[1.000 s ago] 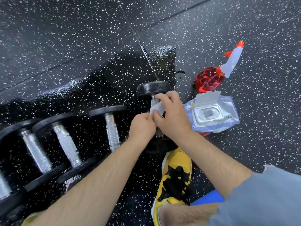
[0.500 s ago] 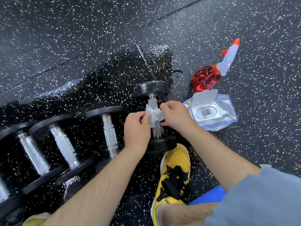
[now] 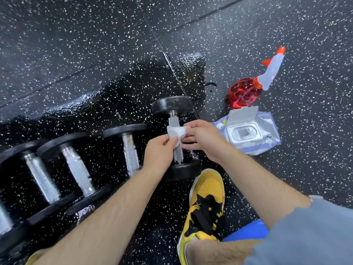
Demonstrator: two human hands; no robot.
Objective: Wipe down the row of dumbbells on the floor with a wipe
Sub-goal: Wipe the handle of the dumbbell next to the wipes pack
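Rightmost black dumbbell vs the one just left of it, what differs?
The rightmost black dumbbell with a knurled metal handle has a white wipe pinched over its handle by the left hand and right hand; the neighbouring black dumbbell is untouched. The rightmost one lies farther from the person, out of line with the neighbour. Both have black ends and metal handles and lie on the wet speckled floor.

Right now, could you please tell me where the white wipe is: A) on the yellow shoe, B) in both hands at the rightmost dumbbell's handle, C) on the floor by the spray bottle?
B: the left hand and right hand both pinch the wipe at the handle of the rightmost dumbbell.
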